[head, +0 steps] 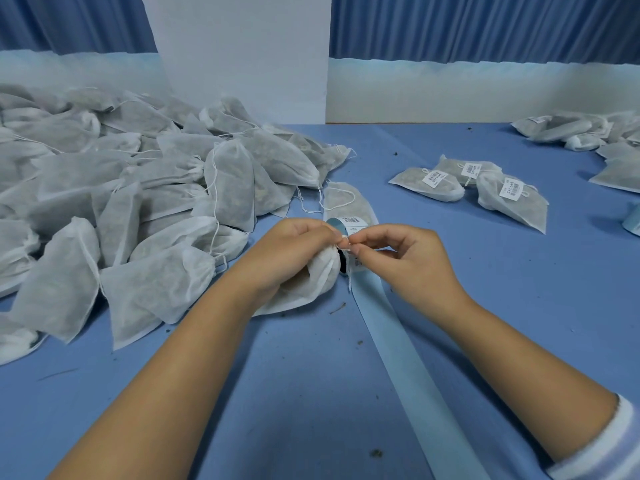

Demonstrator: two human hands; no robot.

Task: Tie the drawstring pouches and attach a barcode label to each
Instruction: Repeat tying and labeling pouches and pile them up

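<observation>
Left hand (pixel 287 251) grips pouch (pixel 311 285) by neck, mouth pointing right at right hand (pixel 412 261) pinching drawstring (pixel 345 241) beside left fingertips, label strip (pixel 398 341) beneath.

This looks like a small packing workroom. A wide table (pixel 519 306) covered with blue cloth takes nearly all the space. To the left of the left hand (pixel 294 251) lies a big heap of pouches (pixel 138 188), white and all of one kind. Beyond the right hand (pixel 412 261), well apart from it, rest some labelled pouches (pixel 485 188), each with a barcode, and a second pile (pixel 568 131) lies further right. A pale label strip (pixel 398 358) runs from between the hands toward the person. Dark crumbs (pixel 376 453) are scattered on the cloth. Behind the table hang blue curtains (pixel 485 26), and a white panel (pixel 242 57) stands there.
</observation>
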